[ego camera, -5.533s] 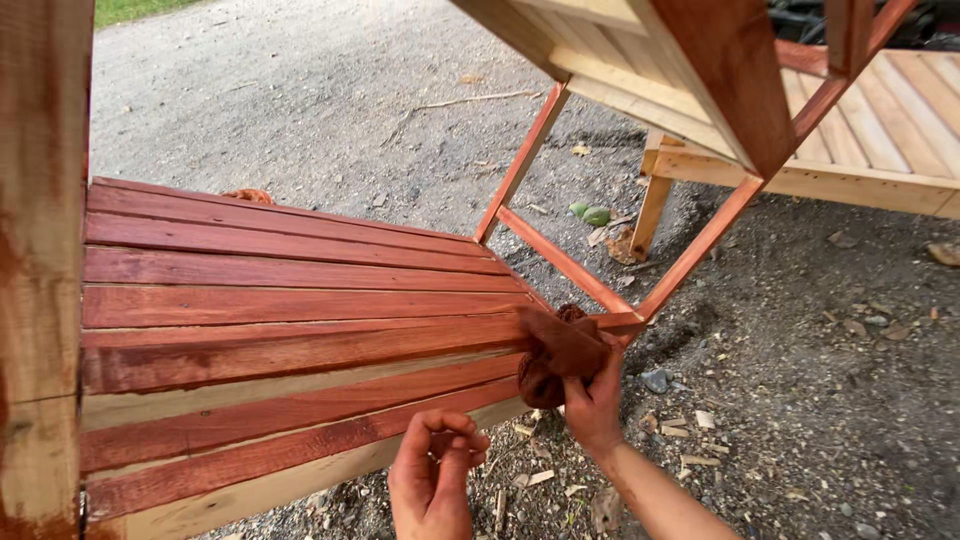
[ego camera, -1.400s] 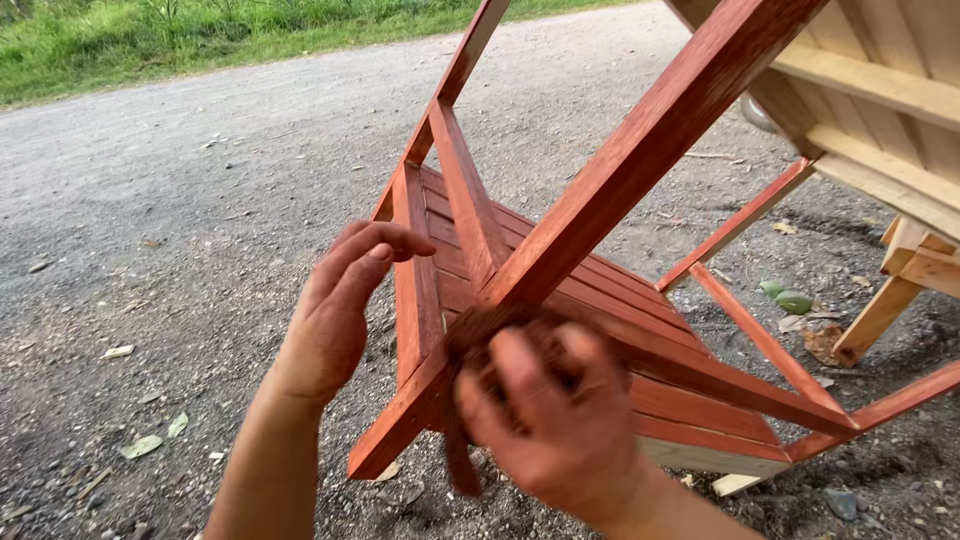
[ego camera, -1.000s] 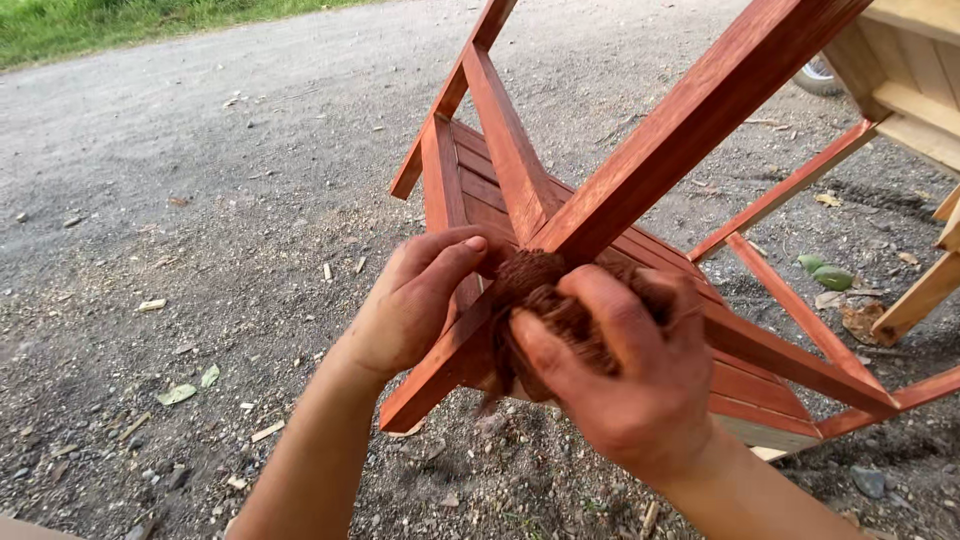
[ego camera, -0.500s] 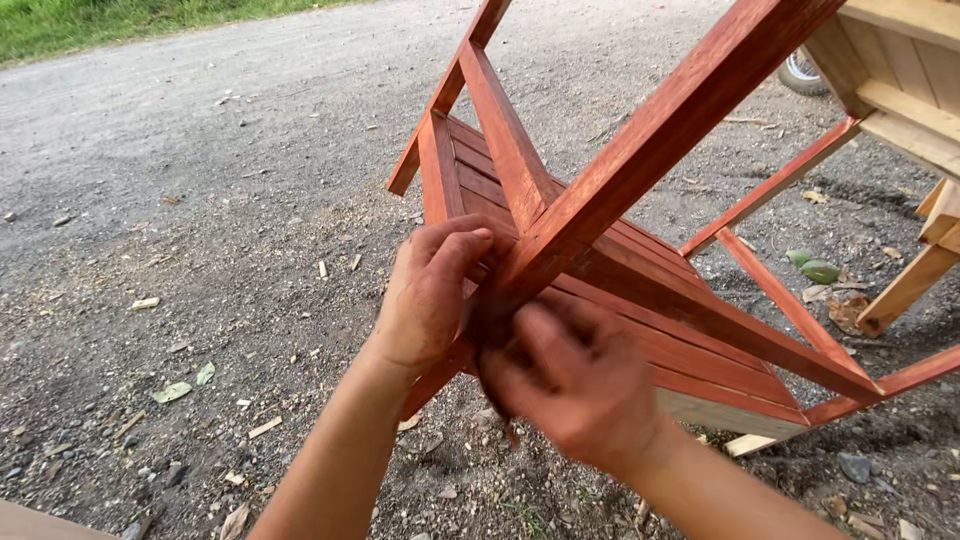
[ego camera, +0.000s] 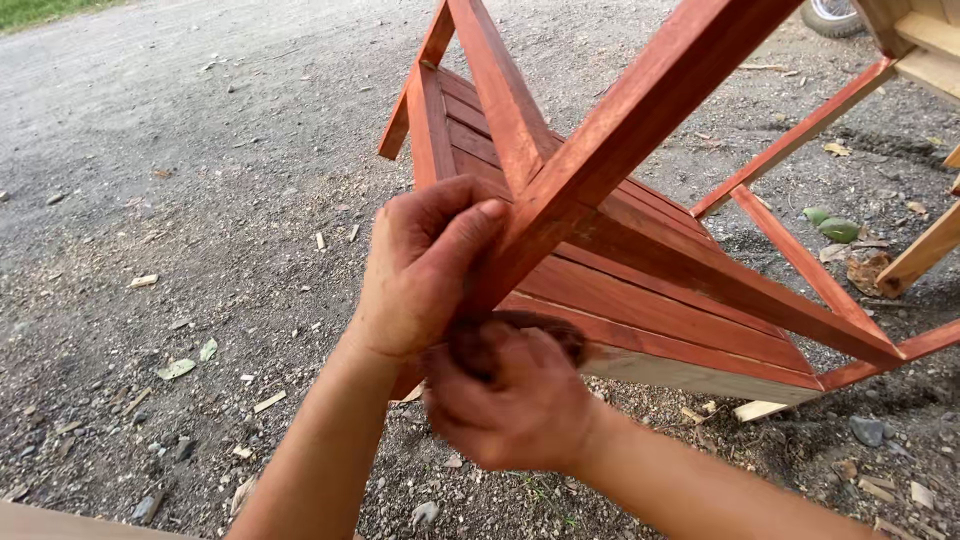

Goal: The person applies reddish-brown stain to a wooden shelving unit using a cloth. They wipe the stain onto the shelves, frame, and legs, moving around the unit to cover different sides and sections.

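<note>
- Our left hand (ego camera: pixel 425 270) has stayed clamped round the red-stained chair frame (ego camera: pixel 640 120) these last moments.
- Our right hand (ego camera: pixel 510 400), fingers curled on a dark staining rag (ego camera: pixel 545 328), has dropped below the rail.

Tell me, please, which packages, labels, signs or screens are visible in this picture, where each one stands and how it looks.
None are in view: no package, label, sign or screen.
Only these show: a red-brown stained wooden chair frame tipped on the gravel ground, with the left hand on a slat and the right hand pressing a dark brown rag to it.
Behind, a pale unstained wooden frame.
</note>
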{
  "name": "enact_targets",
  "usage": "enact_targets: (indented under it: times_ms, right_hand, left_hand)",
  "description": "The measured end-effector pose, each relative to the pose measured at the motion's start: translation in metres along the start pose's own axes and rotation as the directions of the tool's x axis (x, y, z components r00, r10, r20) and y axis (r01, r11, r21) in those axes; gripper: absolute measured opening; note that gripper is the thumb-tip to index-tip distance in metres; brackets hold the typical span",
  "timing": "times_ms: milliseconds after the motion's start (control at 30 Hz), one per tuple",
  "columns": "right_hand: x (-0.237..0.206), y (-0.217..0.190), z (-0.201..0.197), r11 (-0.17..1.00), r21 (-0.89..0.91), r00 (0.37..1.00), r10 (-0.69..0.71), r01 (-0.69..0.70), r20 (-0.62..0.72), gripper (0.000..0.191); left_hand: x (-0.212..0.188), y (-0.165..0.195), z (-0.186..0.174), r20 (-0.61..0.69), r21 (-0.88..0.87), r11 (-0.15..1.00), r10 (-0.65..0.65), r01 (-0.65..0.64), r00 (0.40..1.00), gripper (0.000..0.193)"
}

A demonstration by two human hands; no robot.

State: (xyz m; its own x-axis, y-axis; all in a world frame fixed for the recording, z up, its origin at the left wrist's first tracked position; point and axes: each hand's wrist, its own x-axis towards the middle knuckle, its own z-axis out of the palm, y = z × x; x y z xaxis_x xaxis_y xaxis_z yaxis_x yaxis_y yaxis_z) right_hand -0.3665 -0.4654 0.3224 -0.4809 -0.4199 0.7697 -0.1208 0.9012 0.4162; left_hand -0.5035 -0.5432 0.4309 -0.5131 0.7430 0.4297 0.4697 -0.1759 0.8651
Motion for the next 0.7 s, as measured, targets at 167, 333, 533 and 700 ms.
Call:
enact_targets:
  times_ms: [167,333,533,700]
  right_hand:
    - [-0.067,0.034,-0.015,0.992,-0.101,0.996,-0.071,0.076,0.05,0.016]
    - [-0.097,0.054,-0.035,0.99,-0.141,0.987,0.018,0.005,0.162,0.013]
    - [-0.004,0.031,-0.01,0.995,-0.095,0.999,0.005,-0.009,-0.045,0.019]
    - [-0.074,0.047,-0.004,0.993,-0.113,0.997,-0.045,0.038,-0.057,0.007]
  left_hand:
    - [0.012,-0.008,0.006,0.007,0.095,0.99,0.1,-0.1,0.995,0.021]
    - [0.01,-0.009,0.011,0.043,-0.17,0.985,-0.027,0.034,0.999,0.018]
    - [0.013,-0.01,0.022,-0.044,-0.081,0.996,-0.036,0.032,0.998,0.017]
    - [0.019,0.001,0.028,-0.022,0.077,0.994,0.075,-0.073,0.997,0.021]
